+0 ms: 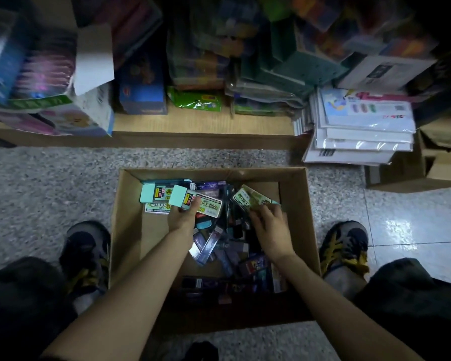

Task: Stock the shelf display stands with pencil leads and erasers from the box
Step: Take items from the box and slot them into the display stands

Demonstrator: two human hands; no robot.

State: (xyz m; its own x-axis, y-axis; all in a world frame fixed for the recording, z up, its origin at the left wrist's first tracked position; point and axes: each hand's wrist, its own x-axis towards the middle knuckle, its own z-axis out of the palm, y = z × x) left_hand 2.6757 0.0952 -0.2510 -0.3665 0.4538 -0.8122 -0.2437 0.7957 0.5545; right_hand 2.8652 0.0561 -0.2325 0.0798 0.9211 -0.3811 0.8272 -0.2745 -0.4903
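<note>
An open cardboard box [297, 220] sits on the floor between my feet. It holds a jumble of purple and dark pencil lead packs [219, 246] and teal erasers [153, 194] at its far left. My left hand [181, 217] grips a teal eraser with a green and white label [193, 200], lifted above the pile. My right hand [267, 225] pinches another green-labelled pack [248, 198] near the box's far right. Both forearms reach down into the box.
A low wooden shelf [193, 123] runs across the far side, crowded with stationery boxes and bags. A stack of white wrapped packs [359, 136] leans at the right, beside another cardboard box [438, 168]. My shoes [86, 251] flank the box.
</note>
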